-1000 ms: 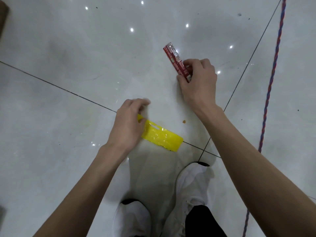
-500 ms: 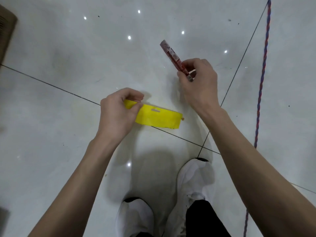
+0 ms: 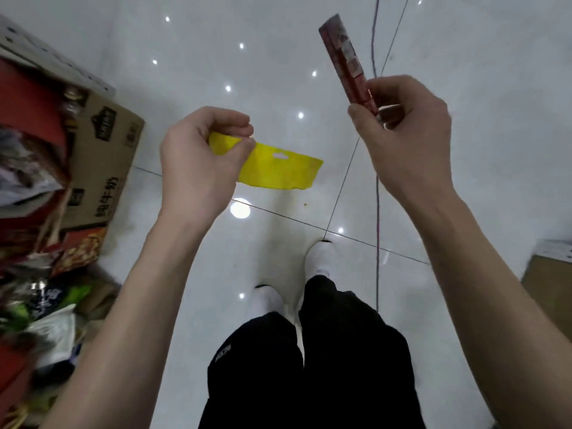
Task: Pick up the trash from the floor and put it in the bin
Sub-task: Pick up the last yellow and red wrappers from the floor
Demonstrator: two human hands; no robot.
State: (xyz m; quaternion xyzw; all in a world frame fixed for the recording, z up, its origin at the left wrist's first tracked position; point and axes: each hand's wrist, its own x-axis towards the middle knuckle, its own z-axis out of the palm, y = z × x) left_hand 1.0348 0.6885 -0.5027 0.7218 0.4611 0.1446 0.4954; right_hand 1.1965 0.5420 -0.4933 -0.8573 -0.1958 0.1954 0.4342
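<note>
Head view: the left hand [image 3: 198, 168] pinched one end of a flat, glossy yellow wrapper [image 3: 278, 171], its long axis running rightward, clear of the floor [image 3: 464, 88]. The right hand [image 3: 405, 140] pinched the base of a stiff red pack [image 3: 343, 63] pointing away. The trash-filled cardboard box [image 3: 102, 168], apparently the bin, stood at the left, nearer the left hand.

Yellow wrapper [image 3: 278, 170] end partly hidden by left hand [image 3: 198, 162]; cardboard box [image 3: 102, 168] contents blurred, cut off left.

Glossy white tile floor [image 3: 185, 57], dark grout lines [image 3: 278, 214]. Cardboard box [image 3: 102, 168] at left edge, thin cable [image 3: 377, 218] right, white shoes [image 3: 322, 258], maybe an orange crumb [image 3: 305, 204].
</note>
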